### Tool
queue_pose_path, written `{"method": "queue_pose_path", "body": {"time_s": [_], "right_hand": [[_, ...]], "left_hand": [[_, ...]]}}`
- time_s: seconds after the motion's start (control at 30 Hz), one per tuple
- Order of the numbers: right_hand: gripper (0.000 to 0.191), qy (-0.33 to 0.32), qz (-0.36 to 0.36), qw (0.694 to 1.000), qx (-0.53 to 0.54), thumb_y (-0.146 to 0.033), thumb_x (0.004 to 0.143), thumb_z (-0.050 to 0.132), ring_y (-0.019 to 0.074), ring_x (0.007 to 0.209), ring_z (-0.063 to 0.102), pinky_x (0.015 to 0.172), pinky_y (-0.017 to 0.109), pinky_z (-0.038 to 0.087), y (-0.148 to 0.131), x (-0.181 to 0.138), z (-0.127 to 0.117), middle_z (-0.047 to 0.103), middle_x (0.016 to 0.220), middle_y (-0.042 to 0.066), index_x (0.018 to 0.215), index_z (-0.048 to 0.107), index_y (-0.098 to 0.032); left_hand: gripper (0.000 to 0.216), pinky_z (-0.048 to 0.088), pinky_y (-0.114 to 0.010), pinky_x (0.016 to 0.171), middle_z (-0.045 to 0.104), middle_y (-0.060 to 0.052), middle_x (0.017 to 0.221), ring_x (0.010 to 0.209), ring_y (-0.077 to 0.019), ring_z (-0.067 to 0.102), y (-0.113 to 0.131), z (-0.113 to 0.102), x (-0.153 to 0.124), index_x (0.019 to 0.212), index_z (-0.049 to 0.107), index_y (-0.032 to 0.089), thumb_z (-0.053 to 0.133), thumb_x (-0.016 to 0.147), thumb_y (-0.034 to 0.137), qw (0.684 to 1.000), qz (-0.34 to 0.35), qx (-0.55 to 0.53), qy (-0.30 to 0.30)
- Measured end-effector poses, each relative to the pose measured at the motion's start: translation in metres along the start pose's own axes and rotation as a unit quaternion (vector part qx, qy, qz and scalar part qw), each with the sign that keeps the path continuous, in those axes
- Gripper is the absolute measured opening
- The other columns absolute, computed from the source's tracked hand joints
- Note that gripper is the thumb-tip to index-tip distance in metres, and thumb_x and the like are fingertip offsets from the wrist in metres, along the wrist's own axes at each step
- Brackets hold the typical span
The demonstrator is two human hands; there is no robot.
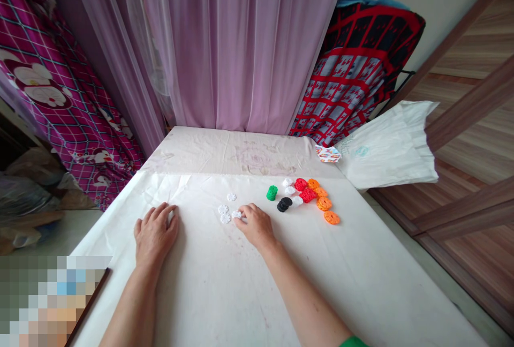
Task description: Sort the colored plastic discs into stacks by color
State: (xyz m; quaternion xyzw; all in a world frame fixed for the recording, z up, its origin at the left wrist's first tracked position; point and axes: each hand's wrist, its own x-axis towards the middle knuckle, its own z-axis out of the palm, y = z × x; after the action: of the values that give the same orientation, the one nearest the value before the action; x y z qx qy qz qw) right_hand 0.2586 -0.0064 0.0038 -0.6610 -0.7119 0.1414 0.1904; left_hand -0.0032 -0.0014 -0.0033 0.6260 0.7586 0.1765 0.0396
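Pinching white disc; bag print illegible.

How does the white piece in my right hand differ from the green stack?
The white piece is white; the green stack is green. The white piece is a thin disc; the green stack forms a thick column. Your right hand grips the white piece, while the green stack sits untouched on the table. Both look roundish.
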Motion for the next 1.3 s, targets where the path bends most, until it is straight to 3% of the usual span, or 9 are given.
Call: {"method": "queue_pose_path", "body": {"time_s": [0.13, 0.3, 0.4, 0.53, 0.73, 0.87, 1.03, 1.17, 1.3], "right_hand": [[0.019, 0.105, -0.02, 0.993, 0.054, -0.029, 0.083, 0.06, 0.0134, 0.074, 0.061, 0.068, 0.022, 0.044, 0.04, -0.036, 0.001, 0.066, 0.088, 0.001, 0.099, 0.068, -0.024], [0.03, 0.288, 0.066, 0.955, 0.033, -0.044, 0.085, 0.053, 0.013, 0.061, 0.053, 0.062, 0.025, 0.044, 0.112, -0.048, -0.038, 0.064, 0.08, 0.003, 0.096, 0.068, -0.021], [0.035, 0.302, 0.114, 0.946, -0.002, -0.049, 0.082, 0.053, 0.0141, 0.062, 0.053, 0.062, 0.027, 0.042, 0.142, -0.031, -0.062, 0.065, 0.082, 0.004, 0.094, 0.069, -0.021], [0.031, 0.269, 0.124, 0.955, -0.025, -0.046, 0.08, 0.054, 0.0167, 0.07, 0.056, 0.063, 0.028, 0.04, 0.156, -0.011, -0.069, 0.067, 0.084, 0.003, 0.094, 0.069, -0.023], [0.029, 0.256, 0.13, 0.957, -0.051, -0.042, 0.08, 0.055, 0.0204, 0.08, 0.059, 0.062, 0.029, 0.04, 0.159, -0.004, -0.062, 0.067, 0.087, 0.005, 0.097, 0.069, -0.023], [0.032, 0.279, 0.11, 0.953, -0.031, -0.043, 0.082, 0.052, 0.0196, 0.076, 0.059, 0.066, 0.03, 0.043, 0.16, -0.008, -0.064, 0.067, 0.085, 0.005, 0.099, 0.069, -0.022], [0.029, 0.305, 0.056, 0.951, 0.012, -0.037, 0.088, 0.044, 0.0157, 0.067, 0.058, 0.067, 0.026, 0.045, 0.13, -0.035, -0.053, 0.067, 0.078, 0.005, 0.086, 0.067, -0.021], [0.025, 0.158, -0.063, 0.984, 0.047, -0.027, 0.091, 0.043, 0.0136, 0.072, 0.06, 0.069, 0.023, 0.045, 0.076, -0.039, -0.028, 0.066, 0.081, 0.003, 0.088, 0.067, -0.023], [0.026, 0.043, -0.036, 0.998, 0.042, -0.02, 0.087, 0.052, 0.0139, 0.084, 0.063, 0.078, 0.024, 0.046, 0.027, -0.003, -0.01, 0.067, 0.105, 0.003, 0.109, 0.065, -0.024]], "left_hand": [[0.043, 0.026, -0.057, 0.112, 0.054, -0.008, 0.142, 0.136, -0.0311, 0.04, -0.001, 0.0, 0.001, 0.124, 0.061, 0.024, 0.037, 0.093, 0.04, 1.0, 0.008, 0.002, -0.006], [0.045, 0.027, -0.058, 0.112, 0.054, -0.01, 0.142, 0.136, -0.0328, 0.04, 0.0, -0.002, 0.002, 0.125, 0.061, 0.022, 0.034, 0.094, 0.041, 1.0, 0.016, 0.007, -0.006], [0.047, 0.026, -0.059, 0.113, 0.053, -0.01, 0.142, 0.137, -0.0331, 0.039, -0.001, -0.002, 0.003, 0.126, 0.06, 0.022, 0.032, 0.095, 0.043, 1.0, 0.016, 0.009, -0.014], [0.044, 0.027, -0.058, 0.112, 0.053, -0.01, 0.143, 0.137, -0.0328, 0.039, -0.004, 0.0, 0.003, 0.125, 0.06, 0.024, 0.034, 0.094, 0.043, 1.0, 0.02, 0.008, -0.01], [0.046, 0.026, -0.058, 0.113, 0.052, -0.01, 0.144, 0.138, -0.0325, 0.038, -0.003, 0.0, 0.003, 0.126, 0.06, 0.024, 0.032, 0.095, 0.044, 1.0, 0.017, 0.012, -0.013], [0.05, 0.025, -0.057, 0.114, 0.05, -0.009, 0.145, 0.139, -0.0315, 0.037, 0.0, -0.003, 0.003, 0.127, 0.058, 0.023, 0.028, 0.095, 0.046, 0.999, 0.007, 0.017, -0.026], [0.05, 0.025, -0.056, 0.114, 0.05, -0.008, 0.145, 0.139, -0.031, 0.036, 0.002, -0.004, 0.003, 0.128, 0.058, 0.023, 0.028, 0.095, 0.046, 0.999, 0.0, 0.02, -0.029], [0.05, 0.025, -0.056, 0.114, 0.051, -0.008, 0.145, 0.138, -0.0308, 0.037, 0.001, -0.002, 0.002, 0.127, 0.058, 0.023, 0.027, 0.095, 0.045, 1.0, 0.005, 0.018, -0.021], [0.045, 0.025, -0.055, 0.113, 0.052, -0.007, 0.144, 0.137, -0.0294, 0.038, -0.001, 0.0, 0.001, 0.126, 0.06, 0.026, 0.032, 0.094, 0.042, 1.0, 0.005, 0.015, -0.015]]}}
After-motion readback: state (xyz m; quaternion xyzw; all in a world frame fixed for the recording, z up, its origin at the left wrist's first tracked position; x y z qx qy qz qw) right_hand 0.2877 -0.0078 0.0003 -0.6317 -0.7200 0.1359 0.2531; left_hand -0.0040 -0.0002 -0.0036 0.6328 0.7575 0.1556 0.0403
